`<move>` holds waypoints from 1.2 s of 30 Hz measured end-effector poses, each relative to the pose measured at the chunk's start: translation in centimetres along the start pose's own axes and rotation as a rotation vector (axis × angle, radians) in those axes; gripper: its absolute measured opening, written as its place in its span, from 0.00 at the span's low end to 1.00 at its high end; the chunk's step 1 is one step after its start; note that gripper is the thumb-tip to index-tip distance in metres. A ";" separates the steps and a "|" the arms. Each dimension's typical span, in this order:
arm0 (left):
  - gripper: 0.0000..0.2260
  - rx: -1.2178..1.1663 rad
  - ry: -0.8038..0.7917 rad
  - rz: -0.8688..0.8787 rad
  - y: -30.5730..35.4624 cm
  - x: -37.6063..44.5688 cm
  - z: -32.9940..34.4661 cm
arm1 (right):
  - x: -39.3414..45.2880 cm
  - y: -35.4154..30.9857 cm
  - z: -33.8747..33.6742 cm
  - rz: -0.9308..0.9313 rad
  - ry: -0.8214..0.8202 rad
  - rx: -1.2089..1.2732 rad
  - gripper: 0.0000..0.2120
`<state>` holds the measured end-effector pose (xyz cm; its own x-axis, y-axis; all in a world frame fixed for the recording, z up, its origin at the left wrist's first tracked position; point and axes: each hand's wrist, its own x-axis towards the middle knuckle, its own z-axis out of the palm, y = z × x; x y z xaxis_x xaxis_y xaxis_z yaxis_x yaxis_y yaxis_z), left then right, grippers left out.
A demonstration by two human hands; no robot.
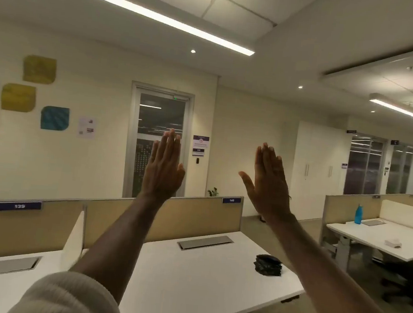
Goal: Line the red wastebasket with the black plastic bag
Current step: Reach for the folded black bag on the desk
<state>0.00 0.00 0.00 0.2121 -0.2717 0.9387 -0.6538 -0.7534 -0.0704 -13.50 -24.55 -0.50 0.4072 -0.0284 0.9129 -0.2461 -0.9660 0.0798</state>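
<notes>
A folded black plastic bag (268,265) lies on the white desk (189,275), near its right edge. My left hand (164,170) and my right hand (268,185) are both raised high in front of me, backs toward the camera, fingers straight and held close together, holding nothing. Both hands are well above the desk and far from the bag. No red wastebasket shows in this view.
Beige partition panels (195,213) numbered 139 and 140 stand behind the desk. A second desk (379,238) at right carries a blue bottle (358,214) and a small white box. A dark office chair (405,284) sits in the aisle. A glass door (159,141) is ahead.
</notes>
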 end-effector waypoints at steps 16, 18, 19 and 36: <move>0.32 -0.054 -0.087 0.053 8.6 9.0 19.2 | 3.4 16.9 13.2 0.107 -0.022 -0.015 0.37; 0.32 -0.070 -0.074 0.040 10.2 10.9 21.6 | 4.2 19.6 15.1 0.112 -0.037 -0.016 0.37; 0.32 -0.080 -0.069 0.031 10.9 11.6 22.8 | 4.5 20.9 16.0 0.113 -0.044 -0.020 0.37; 0.32 -0.112 -0.123 0.088 14.9 14.3 43.4 | 6.9 31.7 32.3 0.147 -0.123 -0.043 0.36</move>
<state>24.77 -41.11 -2.21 0.2332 -0.4101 0.8817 -0.7493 -0.6537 -0.1059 9.85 -63.69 -4.62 0.4685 -0.2018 0.8601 -0.3473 -0.9373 -0.0307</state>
